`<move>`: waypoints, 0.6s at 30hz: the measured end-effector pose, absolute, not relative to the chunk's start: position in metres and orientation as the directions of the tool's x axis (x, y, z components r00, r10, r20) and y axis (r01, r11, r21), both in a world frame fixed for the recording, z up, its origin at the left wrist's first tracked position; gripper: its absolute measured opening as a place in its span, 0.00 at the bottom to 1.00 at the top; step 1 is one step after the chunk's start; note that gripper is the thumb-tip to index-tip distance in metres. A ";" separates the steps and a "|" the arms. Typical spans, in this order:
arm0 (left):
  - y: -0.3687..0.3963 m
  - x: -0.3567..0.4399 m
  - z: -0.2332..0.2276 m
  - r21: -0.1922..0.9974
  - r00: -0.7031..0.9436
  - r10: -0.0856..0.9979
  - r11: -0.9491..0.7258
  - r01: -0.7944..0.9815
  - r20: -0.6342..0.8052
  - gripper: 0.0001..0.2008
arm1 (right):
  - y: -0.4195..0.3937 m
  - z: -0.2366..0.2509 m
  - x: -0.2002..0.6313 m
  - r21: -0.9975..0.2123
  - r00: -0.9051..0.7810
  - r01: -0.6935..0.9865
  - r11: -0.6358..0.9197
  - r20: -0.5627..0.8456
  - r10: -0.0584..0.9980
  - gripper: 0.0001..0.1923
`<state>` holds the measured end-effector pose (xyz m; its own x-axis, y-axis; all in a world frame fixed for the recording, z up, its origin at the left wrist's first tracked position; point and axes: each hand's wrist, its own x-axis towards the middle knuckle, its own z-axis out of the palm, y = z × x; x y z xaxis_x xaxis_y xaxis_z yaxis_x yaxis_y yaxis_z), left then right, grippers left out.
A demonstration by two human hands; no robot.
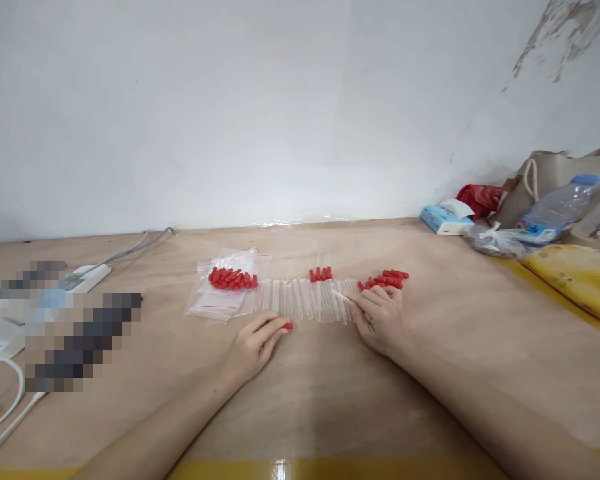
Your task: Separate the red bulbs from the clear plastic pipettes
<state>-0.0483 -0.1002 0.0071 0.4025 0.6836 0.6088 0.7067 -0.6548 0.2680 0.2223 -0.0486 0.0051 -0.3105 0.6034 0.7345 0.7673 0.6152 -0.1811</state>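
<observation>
A row of several clear plastic tubes (305, 298) lies across the middle of the brown table (300, 400). My left hand (255, 343) rests at the row's near left end and pinches a small red cap (289, 326) at its fingertips. At the right end, my right hand (379, 315) holds one clear tube (341, 295) by its tip. A loose pile of red caps (386, 279) lies just behind my right hand. Three capped tube ends (321, 273) show behind the row. More red caps (233, 279) sit on clear zip bags (220, 293) at the left.
A white power strip (87, 276) with cables lies far left, next to blurred items. At the back right stand a tissue pack (445, 218), a red bag (480, 198), a water bottle (557, 210), a beige tote (545, 177) and a yellow packet (577, 277).
</observation>
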 end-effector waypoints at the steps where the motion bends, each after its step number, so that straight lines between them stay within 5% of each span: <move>1: -0.100 -0.048 0.007 0.300 0.352 0.694 -0.634 0.713 0.628 0.13 | -0.046 0.005 0.220 -0.164 -0.293 0.799 0.579 0.735 0.612 0.11; 6: -0.083 -0.065 0.023 0.371 0.056 0.710 -0.432 0.822 0.702 0.15 | -0.036 0.000 0.218 -0.083 -0.215 0.899 0.431 0.773 0.597 0.09; 12: -0.040 -0.133 0.052 0.543 -0.304 0.771 -0.064 0.837 0.560 0.18 | -0.033 -0.004 0.220 -0.021 -0.299 0.878 0.478 0.757 0.582 0.09; 18: -0.017 -0.141 0.057 0.272 -0.175 0.854 0.040 0.961 0.490 0.11 | -0.037 -0.002 0.221 -0.044 -0.408 0.819 0.572 0.657 0.634 0.11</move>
<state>-0.1413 -0.0172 0.0572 -0.1746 0.8538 0.4904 0.9614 0.0402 0.2723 0.2214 -0.0368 -0.0015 -0.4078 0.6336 0.6575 0.8188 0.5725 -0.0438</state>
